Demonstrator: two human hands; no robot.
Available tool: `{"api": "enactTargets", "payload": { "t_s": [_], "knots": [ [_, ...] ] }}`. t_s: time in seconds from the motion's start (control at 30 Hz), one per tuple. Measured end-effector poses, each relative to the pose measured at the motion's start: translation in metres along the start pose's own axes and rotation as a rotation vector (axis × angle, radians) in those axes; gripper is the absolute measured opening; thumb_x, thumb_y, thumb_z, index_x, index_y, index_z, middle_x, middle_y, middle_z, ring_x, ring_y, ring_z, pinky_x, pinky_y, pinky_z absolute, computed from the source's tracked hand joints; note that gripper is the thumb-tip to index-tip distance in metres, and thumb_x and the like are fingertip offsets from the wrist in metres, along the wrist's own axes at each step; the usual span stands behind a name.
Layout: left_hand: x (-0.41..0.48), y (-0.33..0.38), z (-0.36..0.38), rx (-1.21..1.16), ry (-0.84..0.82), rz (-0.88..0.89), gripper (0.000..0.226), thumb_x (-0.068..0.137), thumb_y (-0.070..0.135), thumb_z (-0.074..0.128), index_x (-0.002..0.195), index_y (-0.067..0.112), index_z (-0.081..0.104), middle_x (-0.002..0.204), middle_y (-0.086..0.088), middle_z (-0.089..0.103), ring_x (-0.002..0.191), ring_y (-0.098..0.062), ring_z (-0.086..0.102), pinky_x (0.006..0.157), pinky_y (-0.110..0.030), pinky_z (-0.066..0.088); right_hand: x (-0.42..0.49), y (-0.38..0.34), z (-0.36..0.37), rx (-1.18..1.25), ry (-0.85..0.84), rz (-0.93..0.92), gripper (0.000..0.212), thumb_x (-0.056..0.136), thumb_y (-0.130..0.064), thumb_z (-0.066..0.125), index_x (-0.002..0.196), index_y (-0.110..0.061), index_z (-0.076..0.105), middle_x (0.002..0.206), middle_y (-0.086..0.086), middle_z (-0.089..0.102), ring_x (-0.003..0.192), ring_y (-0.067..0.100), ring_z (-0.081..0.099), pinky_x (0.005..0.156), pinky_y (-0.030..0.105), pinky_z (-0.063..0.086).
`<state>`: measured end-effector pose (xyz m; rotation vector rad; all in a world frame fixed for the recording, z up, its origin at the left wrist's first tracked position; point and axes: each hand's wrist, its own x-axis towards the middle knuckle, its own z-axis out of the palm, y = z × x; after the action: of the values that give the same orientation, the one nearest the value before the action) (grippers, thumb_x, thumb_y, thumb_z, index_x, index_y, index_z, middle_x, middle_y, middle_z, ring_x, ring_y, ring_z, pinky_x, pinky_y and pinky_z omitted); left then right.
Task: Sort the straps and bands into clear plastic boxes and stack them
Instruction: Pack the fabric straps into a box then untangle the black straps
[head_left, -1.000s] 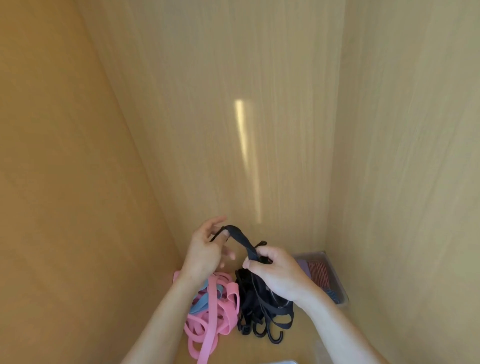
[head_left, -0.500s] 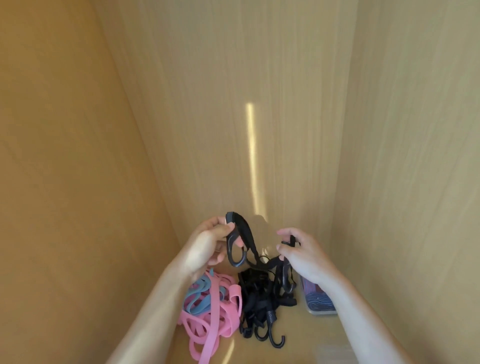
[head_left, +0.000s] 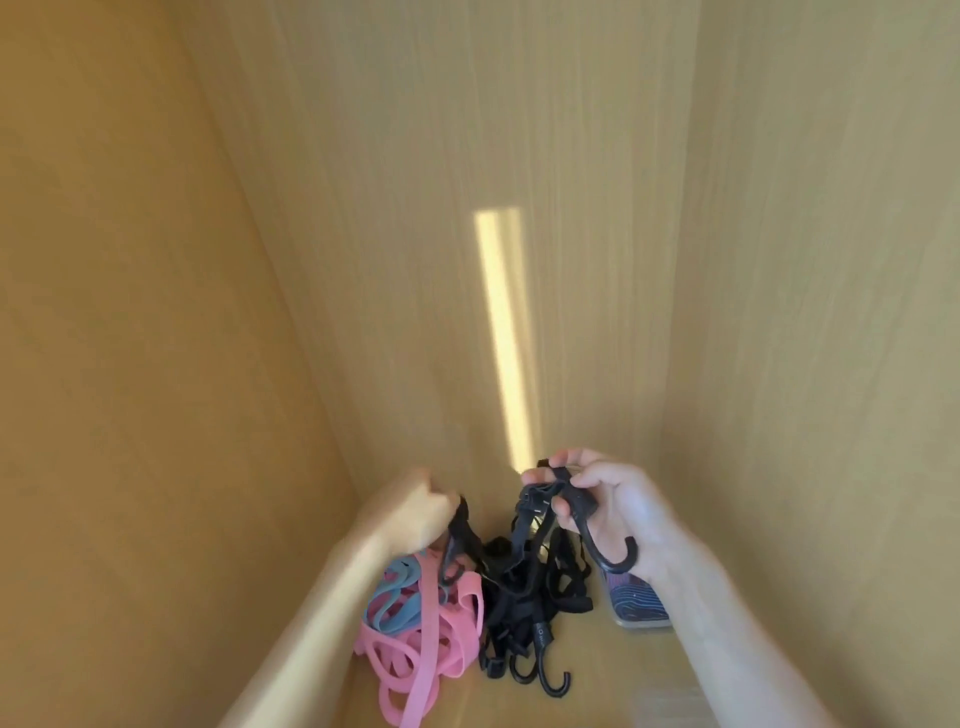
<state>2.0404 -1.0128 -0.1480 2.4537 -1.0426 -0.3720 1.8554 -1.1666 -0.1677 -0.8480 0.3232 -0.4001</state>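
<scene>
A tangle of black straps with hooks (head_left: 524, 597) lies on the wooden shelf floor, and part of it is lifted between my hands. My left hand (head_left: 415, 512) grips one black strap end above the pile. My right hand (head_left: 608, 501) pinches another black strap with a buckle, and a large black hook (head_left: 608, 551) curves across its palm. Beside the black pile on the left lies a heap of pink bands (head_left: 415, 654) with a blue band (head_left: 395, 592) on top.
A clear plastic box (head_left: 636, 603) holding dark patterned bands sits at the right, partly behind my right wrist. Wooden walls close in on the left, back and right. Another clear plastic edge (head_left: 670, 701) shows faintly at the bottom right.
My right hand rose and now holds a strap with a large hook across the palm. My left hand dropped lower, nearer the pile, still gripping a black strap. The camera tilted.
</scene>
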Motion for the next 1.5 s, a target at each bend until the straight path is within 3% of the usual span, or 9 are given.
{"api": "enactTargets", "payload": {
  "t_s": [0.13, 0.33, 0.47, 0.8, 0.93, 1.0, 1.07, 1.27, 1.5],
  "knots": [
    [-0.021, 0.022, -0.008, -0.318, 0.094, 0.219, 0.033, 0.089, 0.010, 0.059, 0.115, 0.029, 0.060, 0.103, 0.011, 0.058, 0.082, -0.011, 0.057, 0.068, -0.019, 0.045, 0.003, -0.006, 0.015, -0.128, -0.128, 0.002, 0.014, 0.085, 0.000, 0.042, 0.097, -0.006, 0.046, 0.114, 0.036, 0.066, 0.066, 0.029, 0.061, 0.066, 0.033, 0.055],
    [-0.048, 0.052, -0.027, -0.358, -0.259, 0.594, 0.075, 0.078, -0.013, 0.059, 0.121, 0.049, 0.064, 0.131, 0.020, 0.044, 0.115, 0.007, 0.050, 0.090, -0.012, 0.048, 0.003, -0.006, 0.030, -0.008, -0.235, 0.051, 0.051, 0.086, 0.009, 0.027, 0.132, 0.020, 0.045, 0.126, 0.041, 0.058, 0.120, 0.049, 0.060, 0.099, 0.046, 0.055],
    [-0.043, 0.052, -0.021, -0.355, 0.063, 0.586, 0.037, 0.089, 0.003, 0.071, 0.114, 0.030, 0.072, 0.117, 0.017, 0.053, 0.102, 0.000, 0.060, 0.083, -0.012, 0.049, -0.001, -0.005, 0.032, 0.067, -0.273, 0.040, 0.059, 0.080, 0.019, 0.022, 0.133, 0.018, 0.048, 0.133, 0.040, 0.054, 0.127, 0.050, 0.055, 0.106, 0.047, 0.049],
    [-0.020, 0.033, -0.019, -0.866, 0.334, 0.211, 0.014, 0.081, 0.010, 0.083, 0.090, 0.013, 0.073, 0.083, -0.011, 0.075, 0.065, -0.010, 0.064, 0.067, -0.025, 0.054, -0.014, -0.021, 0.019, -0.402, 0.090, -0.136, 0.036, 0.096, 0.004, 0.047, 0.121, -0.013, 0.067, 0.106, 0.013, 0.077, 0.083, 0.034, 0.076, 0.061, 0.031, 0.060],
    [-0.017, 0.033, -0.024, -0.991, 0.171, 0.238, 0.025, 0.082, 0.018, 0.081, 0.100, 0.003, 0.072, 0.083, -0.015, 0.075, 0.070, -0.021, 0.068, 0.073, -0.028, 0.054, -0.008, -0.020, 0.019, -0.753, 0.175, -0.366, 0.042, 0.085, -0.030, 0.073, 0.125, -0.028, 0.062, 0.120, -0.016, 0.069, 0.105, -0.001, 0.065, 0.093, 0.027, 0.050],
    [-0.017, 0.038, -0.025, -1.115, 0.104, 0.280, 0.033, 0.080, 0.019, 0.078, 0.101, -0.004, 0.069, 0.086, -0.022, 0.074, 0.078, -0.027, 0.073, 0.077, -0.029, 0.057, -0.002, -0.008, 0.030, -0.871, 0.049, -0.219, 0.064, 0.076, -0.051, 0.079, 0.133, -0.033, 0.056, 0.127, -0.022, 0.062, 0.117, -0.003, 0.057, 0.101, 0.028, 0.042],
    [-0.018, 0.043, -0.028, -1.192, 0.052, 0.299, 0.032, 0.080, 0.019, 0.076, 0.101, -0.004, 0.068, 0.094, -0.025, 0.074, 0.083, -0.031, 0.074, 0.077, -0.028, 0.060, 0.004, 0.004, 0.035, -0.900, 0.026, -0.153, 0.040, 0.084, -0.047, 0.077, 0.115, -0.023, 0.067, 0.111, -0.010, 0.073, 0.106, 0.009, 0.067, 0.096, 0.030, 0.046],
    [-0.025, 0.027, -0.046, -0.980, -0.070, 0.268, 0.020, 0.094, 0.020, 0.066, 0.090, 0.006, 0.079, 0.099, -0.018, 0.077, 0.092, -0.035, 0.075, 0.081, -0.032, 0.062, 0.014, 0.012, 0.030, -0.425, 0.155, -0.135, 0.025, 0.097, -0.018, 0.060, 0.074, -0.009, 0.057, 0.052, 0.001, 0.044, 0.045, 0.015, 0.039, 0.043, 0.027, 0.038],
    [-0.031, 0.030, -0.040, -0.601, -0.287, 0.281, 0.023, 0.093, 0.030, 0.068, 0.104, 0.010, 0.070, 0.095, -0.010, 0.078, 0.089, -0.020, 0.073, 0.079, -0.026, 0.055, 0.015, 0.001, 0.042, -0.651, 0.191, -0.243, 0.020, 0.084, -0.024, 0.064, 0.066, -0.023, 0.055, 0.053, -0.009, 0.039, 0.048, 0.011, 0.034, 0.044, 0.024, 0.028]
  ]
}}
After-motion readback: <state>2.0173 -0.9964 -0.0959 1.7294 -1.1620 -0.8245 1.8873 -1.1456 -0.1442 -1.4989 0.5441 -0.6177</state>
